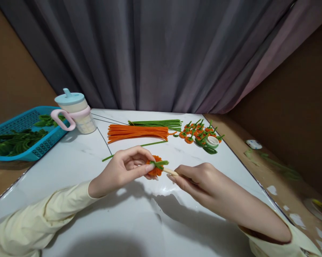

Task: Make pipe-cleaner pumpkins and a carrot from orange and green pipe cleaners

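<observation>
L hand (126,165) pinches flower (155,167), R hand (197,178) at 3 o'clock grips stick (170,171); loose pinch, green wrap may unwind.

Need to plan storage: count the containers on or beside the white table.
2. A lidded cup with a pink handle stands at the table's back left corner; a blue basket of green pieces sits just left of it. Others may lie outside the view.

bare table (139,221) nr hands, orange stems (138,132) behind
</observation>
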The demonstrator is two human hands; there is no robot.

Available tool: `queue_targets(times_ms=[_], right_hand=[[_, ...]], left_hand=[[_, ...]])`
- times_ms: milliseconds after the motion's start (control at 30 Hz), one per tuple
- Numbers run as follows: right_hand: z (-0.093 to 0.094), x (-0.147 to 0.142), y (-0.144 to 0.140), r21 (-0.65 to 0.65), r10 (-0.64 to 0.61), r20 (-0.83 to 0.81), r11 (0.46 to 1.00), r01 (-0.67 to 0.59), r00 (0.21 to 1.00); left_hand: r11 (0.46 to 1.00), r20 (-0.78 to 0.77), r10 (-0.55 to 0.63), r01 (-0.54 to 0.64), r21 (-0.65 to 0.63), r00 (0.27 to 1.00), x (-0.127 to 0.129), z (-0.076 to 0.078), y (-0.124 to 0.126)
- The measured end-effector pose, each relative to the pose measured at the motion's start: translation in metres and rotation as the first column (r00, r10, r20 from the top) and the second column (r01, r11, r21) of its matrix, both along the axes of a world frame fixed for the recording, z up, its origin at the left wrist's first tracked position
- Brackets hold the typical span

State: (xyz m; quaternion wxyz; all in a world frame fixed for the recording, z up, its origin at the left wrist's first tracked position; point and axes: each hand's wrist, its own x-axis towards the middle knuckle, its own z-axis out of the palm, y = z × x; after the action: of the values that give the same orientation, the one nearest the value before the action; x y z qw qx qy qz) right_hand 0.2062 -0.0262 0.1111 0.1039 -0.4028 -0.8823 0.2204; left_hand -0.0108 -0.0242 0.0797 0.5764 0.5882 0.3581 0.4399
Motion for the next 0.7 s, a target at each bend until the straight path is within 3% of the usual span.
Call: queue_targets(times_ms=[233,400,533,700], right_hand=[[0.003,-0.006,-0.004,-0.129,0.045,-0.027,0.990,-0.048,0.999],[0.009,-0.007,-0.004,-0.334,0.111,-0.138,0.930,-0.152,0.984],[0.010,0.000,0.000,-0.197,0.107,-0.035,0.974,-0.111,0.994],[0.009,0.014,0.011,-0.026,0.057,0.066,0.998,-0.056,0.996]], left_hand=[[0.965,-0.115,0.117,-0.086,0.246,0.986,-0.001,-0.003,-0.004],[0.932,-0.145,0.134,-0.075,0.354,0.980,-0.001,-0.003,-0.005],[0.979,-0.091,0.071,-0.052,0.195,0.993,-0.003,-0.001,-0.001],[0.989,0.007,-0.117,0.117,-0.091,0.993,-0.005,0.000,0.005]])
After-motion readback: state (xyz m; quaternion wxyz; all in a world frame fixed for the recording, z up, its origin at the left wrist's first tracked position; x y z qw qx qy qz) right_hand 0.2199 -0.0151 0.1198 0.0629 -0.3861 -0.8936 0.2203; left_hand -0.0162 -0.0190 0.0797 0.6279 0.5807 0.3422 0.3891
